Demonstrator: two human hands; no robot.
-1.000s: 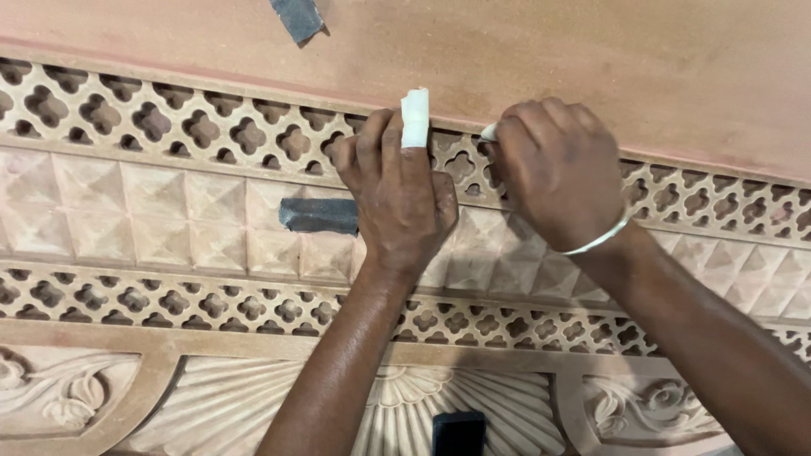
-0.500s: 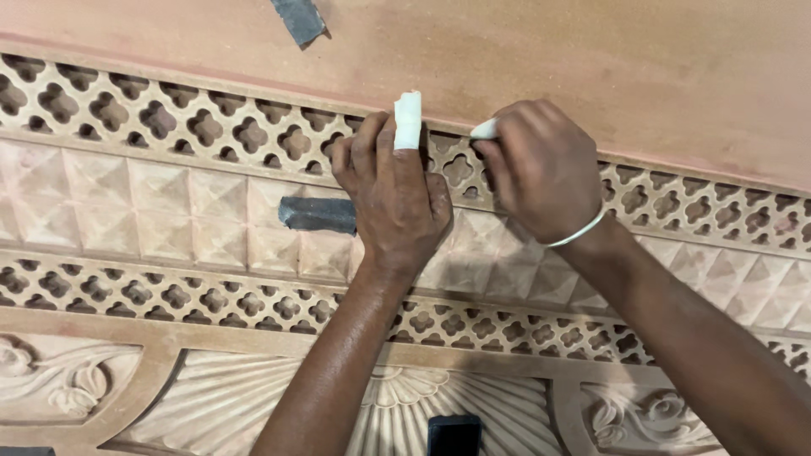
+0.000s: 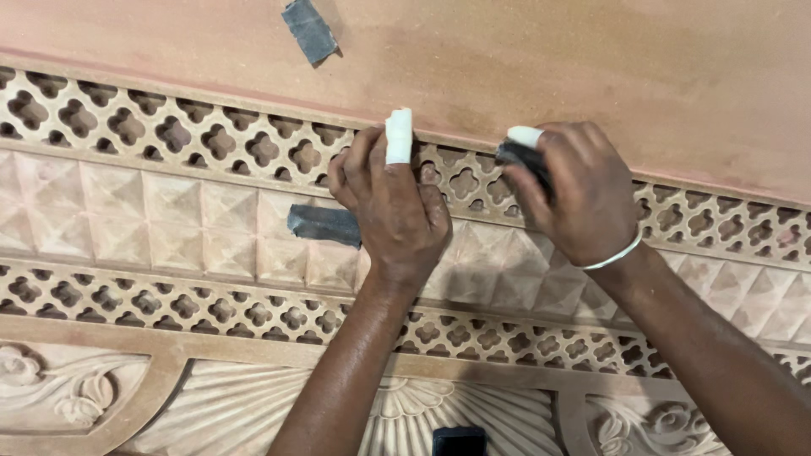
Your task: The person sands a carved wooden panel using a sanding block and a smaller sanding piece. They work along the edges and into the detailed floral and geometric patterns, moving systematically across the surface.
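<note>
A carved wooden panel (image 3: 169,228) fills the view, with lattice bands and a row of raised pyramid squares. My left hand (image 3: 393,207) lies flat on the upper lattice band, fingers spread, one finger wrapped in white tape. My right hand (image 3: 579,198) is closed on a small dark folded piece of sandpaper (image 3: 517,157) and presses it against the upper lattice band; its fingertip also wears white tape, and a white band circles the wrist. A second dark sandpaper piece (image 3: 323,225) lies on the pyramid row, partly under my left hand.
A third dark sandpaper piece (image 3: 309,29) rests on the plain smooth board (image 3: 549,59) above the lattice. Floral and fan carvings (image 3: 253,414) run along the bottom. A small dark object (image 3: 459,441) shows at the bottom edge.
Both hands have shifted slightly along the upper lattice band; the right hand's sandpaper has moved a little over the lattice. The other sandpaper pieces stay put.
</note>
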